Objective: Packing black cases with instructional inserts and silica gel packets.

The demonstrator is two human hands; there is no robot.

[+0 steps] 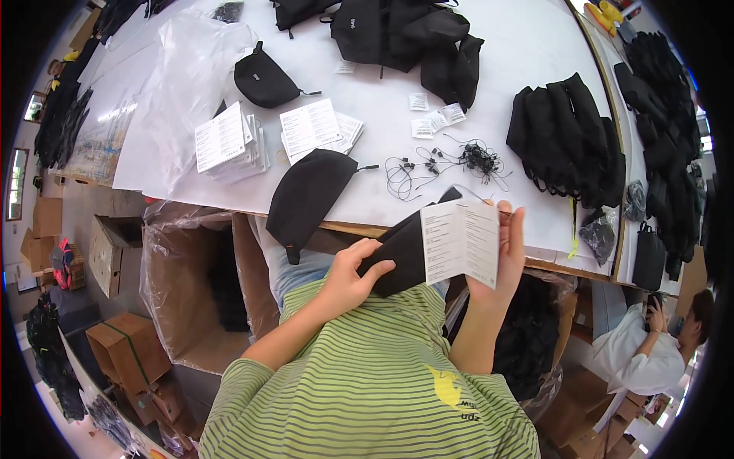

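Item: black pouch [397, 256], centre frame, below the white surface [527, 46] edge. Left hand [348, 279] is clamping its grip on the pouch, steadying it; right hand [505, 256] is pinching an open white leaflet [461, 241] against it.

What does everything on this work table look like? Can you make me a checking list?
Surface: white table with a wooden front edge, mostly covered.
Job's things: a black pouch and a white folded leaflet, both held up in front of the person's chest.
Clutter: another black pouch at the table edge, one more further back, stacks of leaflets, clear plastic bags, heaps of black bags.
Hands: left hand grips the pouch; right hand holds the leaflet against it.
Cables: a tangle of thin black cords; no power cables seen.
Surroundings: cardboard boxes on the floor, a plastic-lined carton, another person seated at right.
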